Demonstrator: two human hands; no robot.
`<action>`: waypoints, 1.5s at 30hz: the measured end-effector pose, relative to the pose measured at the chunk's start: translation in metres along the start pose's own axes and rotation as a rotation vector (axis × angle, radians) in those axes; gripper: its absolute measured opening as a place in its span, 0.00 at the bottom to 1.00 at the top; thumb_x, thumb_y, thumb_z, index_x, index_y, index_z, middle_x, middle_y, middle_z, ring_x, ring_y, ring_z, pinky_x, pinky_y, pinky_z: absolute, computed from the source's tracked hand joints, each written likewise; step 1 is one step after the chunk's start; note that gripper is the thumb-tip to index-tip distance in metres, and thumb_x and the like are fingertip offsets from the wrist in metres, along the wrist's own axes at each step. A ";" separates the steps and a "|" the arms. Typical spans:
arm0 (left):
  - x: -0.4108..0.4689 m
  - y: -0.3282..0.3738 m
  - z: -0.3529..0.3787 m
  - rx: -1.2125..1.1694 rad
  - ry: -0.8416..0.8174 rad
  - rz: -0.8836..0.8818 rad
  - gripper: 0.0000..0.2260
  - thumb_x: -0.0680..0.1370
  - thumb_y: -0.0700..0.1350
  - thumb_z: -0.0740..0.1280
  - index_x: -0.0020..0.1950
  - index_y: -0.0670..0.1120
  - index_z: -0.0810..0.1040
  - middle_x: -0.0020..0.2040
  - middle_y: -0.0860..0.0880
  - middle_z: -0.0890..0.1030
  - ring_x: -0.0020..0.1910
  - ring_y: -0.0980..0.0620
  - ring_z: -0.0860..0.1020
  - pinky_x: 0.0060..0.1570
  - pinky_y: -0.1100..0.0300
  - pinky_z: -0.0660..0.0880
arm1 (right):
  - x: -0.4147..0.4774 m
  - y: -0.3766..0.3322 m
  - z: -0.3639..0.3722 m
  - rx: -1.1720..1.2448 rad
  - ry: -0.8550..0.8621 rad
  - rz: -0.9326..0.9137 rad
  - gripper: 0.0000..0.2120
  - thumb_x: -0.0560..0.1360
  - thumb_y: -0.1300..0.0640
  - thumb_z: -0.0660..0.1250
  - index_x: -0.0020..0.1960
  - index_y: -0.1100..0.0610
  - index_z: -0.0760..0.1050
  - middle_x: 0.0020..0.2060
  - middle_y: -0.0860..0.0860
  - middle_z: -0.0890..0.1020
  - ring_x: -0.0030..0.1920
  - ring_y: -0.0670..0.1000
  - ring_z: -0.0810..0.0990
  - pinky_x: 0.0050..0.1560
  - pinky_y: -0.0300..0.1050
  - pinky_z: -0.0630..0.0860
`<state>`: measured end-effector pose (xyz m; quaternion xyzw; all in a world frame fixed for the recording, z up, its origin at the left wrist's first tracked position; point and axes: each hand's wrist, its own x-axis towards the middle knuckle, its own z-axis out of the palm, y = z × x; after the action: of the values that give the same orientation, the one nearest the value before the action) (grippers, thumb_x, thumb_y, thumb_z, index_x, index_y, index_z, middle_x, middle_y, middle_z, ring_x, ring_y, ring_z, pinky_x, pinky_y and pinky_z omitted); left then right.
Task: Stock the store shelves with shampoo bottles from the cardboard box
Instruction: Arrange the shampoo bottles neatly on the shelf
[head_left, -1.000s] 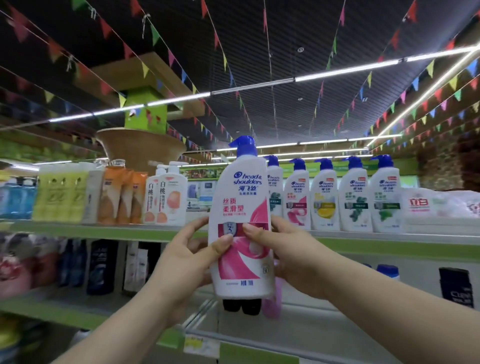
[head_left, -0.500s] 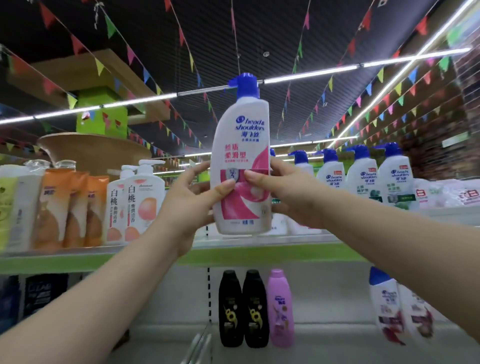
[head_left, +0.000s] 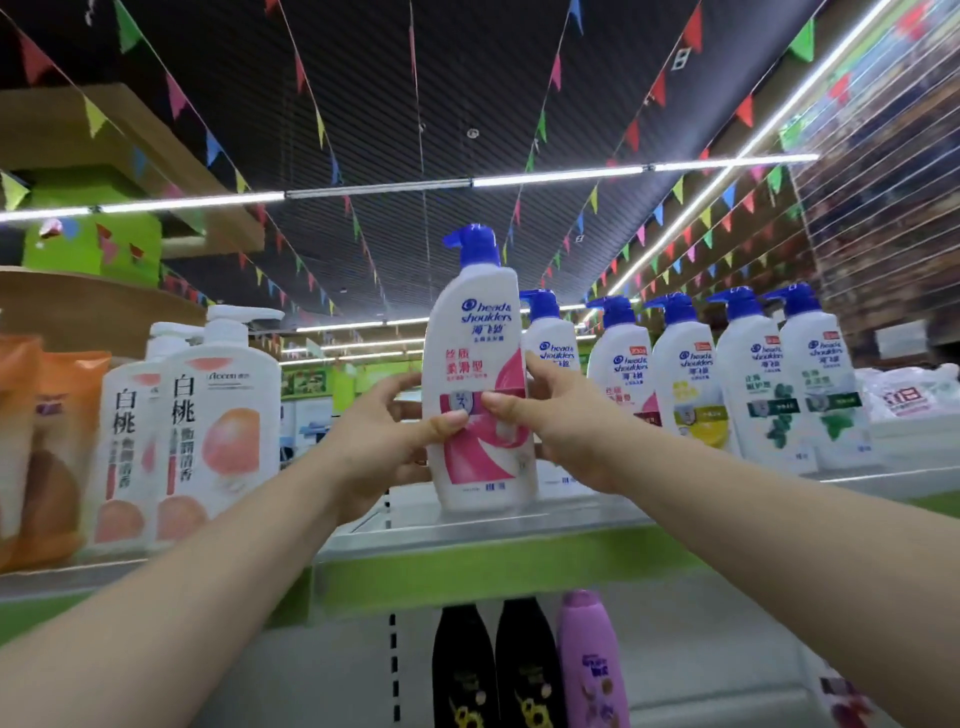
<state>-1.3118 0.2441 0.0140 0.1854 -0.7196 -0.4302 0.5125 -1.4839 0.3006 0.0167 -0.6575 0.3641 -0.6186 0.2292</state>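
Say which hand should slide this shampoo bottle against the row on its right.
The left hand, probably: it grips the shampoo bottle on the far side, free to push. The right hand sits between bottle and row.

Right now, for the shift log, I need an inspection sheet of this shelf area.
Surface: top shelf, metal deck, green front edge.
Job's things: pink-label shampoo bottle upright, base at the deck, left of five blue-capped pump bottles; cardboard box not in view.
Clutter: peach-print pump bottles and orange pouches at left; two black bottles and a purple bottle below.
Grippers: left hand and right hand grip the bottle, thumbs on its label.
Cables: nothing seen.
Surroundings: bunting and strip lights overhead.
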 end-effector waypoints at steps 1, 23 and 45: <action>0.002 -0.004 -0.001 0.016 -0.013 -0.014 0.32 0.61 0.43 0.77 0.63 0.50 0.72 0.54 0.40 0.80 0.46 0.42 0.84 0.41 0.48 0.81 | 0.000 0.005 -0.001 -0.008 -0.002 0.014 0.17 0.75 0.61 0.68 0.62 0.54 0.74 0.56 0.56 0.80 0.53 0.56 0.81 0.48 0.48 0.80; 0.022 -0.014 -0.010 0.105 -0.038 -0.093 0.19 0.68 0.40 0.75 0.53 0.56 0.77 0.49 0.47 0.83 0.44 0.50 0.84 0.44 0.52 0.82 | 0.018 0.026 0.003 0.017 0.038 0.073 0.20 0.73 0.63 0.69 0.62 0.50 0.72 0.57 0.50 0.77 0.53 0.55 0.80 0.51 0.56 0.80; -0.061 0.041 0.077 0.485 0.318 0.056 0.28 0.75 0.46 0.68 0.71 0.51 0.59 0.54 0.52 0.76 0.43 0.54 0.79 0.41 0.53 0.79 | -0.068 -0.021 -0.061 -0.287 0.042 0.149 0.12 0.75 0.58 0.68 0.58 0.57 0.73 0.48 0.52 0.80 0.48 0.50 0.80 0.50 0.47 0.80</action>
<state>-1.3488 0.3434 0.0037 0.3477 -0.7169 -0.1968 0.5713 -1.5376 0.3750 -0.0031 -0.6416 0.5012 -0.5550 0.1705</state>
